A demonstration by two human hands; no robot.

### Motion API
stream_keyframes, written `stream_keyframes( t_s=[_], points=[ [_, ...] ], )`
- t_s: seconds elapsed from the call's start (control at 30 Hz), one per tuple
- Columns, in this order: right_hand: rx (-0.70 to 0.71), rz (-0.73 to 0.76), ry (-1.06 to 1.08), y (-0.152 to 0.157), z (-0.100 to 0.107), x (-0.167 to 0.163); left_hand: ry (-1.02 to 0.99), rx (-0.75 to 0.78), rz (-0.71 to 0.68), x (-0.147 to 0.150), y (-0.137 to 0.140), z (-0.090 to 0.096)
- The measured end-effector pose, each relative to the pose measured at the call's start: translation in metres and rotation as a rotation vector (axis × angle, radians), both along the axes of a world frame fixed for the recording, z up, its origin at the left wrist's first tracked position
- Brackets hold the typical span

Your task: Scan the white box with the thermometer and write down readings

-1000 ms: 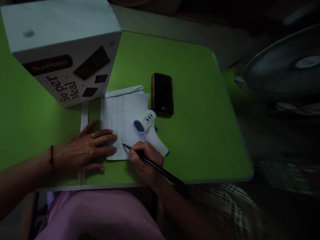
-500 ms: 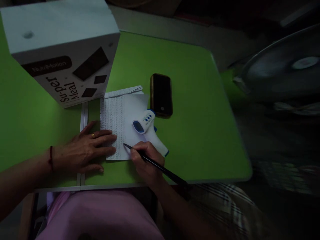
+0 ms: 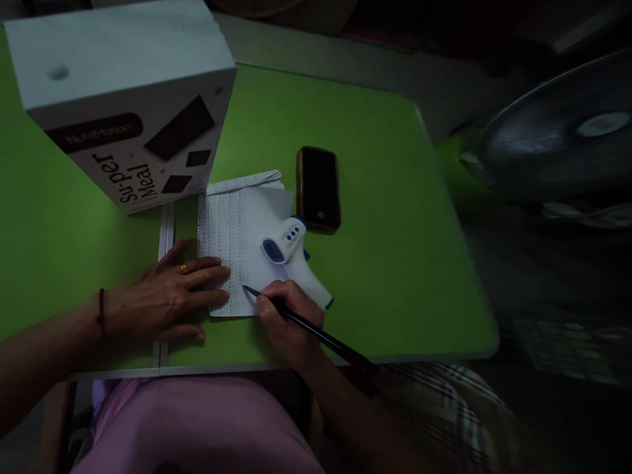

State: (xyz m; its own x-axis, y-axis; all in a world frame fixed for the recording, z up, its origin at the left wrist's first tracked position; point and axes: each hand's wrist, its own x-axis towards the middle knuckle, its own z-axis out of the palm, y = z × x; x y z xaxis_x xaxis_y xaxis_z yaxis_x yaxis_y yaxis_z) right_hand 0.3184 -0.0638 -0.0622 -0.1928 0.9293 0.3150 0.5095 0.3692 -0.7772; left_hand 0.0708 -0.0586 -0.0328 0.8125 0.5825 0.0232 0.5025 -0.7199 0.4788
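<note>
A sheet of paper (image 3: 261,201) lies on the green table, its left part covered with rows of small writing. My left hand (image 3: 172,296) rests flat with fingers spread, fingertips on the paper's lower left and the thumb on the table. Between the fingers of my right hand (image 3: 291,322) is a long black pen (image 3: 316,327), which looks like a brush pen. Its tip points at the paper just right of the written rows; whether it touches cannot be made out. A white and blue infrared thermometer (image 3: 285,242) lies across the paper's right edge, just above my right hand.
A tall white box (image 3: 123,52) with printed lettering stands on the table at the upper left, close to the paper. A dark phone (image 3: 318,187) lies beyond the thermometer. The green table (image 3: 405,230) has a metal seam at left. A round fan-like object (image 3: 557,131) stands at right.
The pen tip and my right hand have shifted very slightly left. My left hand, the paper and the thermometer stay in place.
</note>
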Motion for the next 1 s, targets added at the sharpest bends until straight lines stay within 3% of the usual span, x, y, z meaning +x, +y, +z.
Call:
stream_keyframes(
  t_s=[1.0],
  points=[
    [-0.008,-0.006,0.014,0.0008,0.0007,0.0004,0.006,-0.007,-0.009,-0.0016,0.0007,-0.0006]
  ],
)
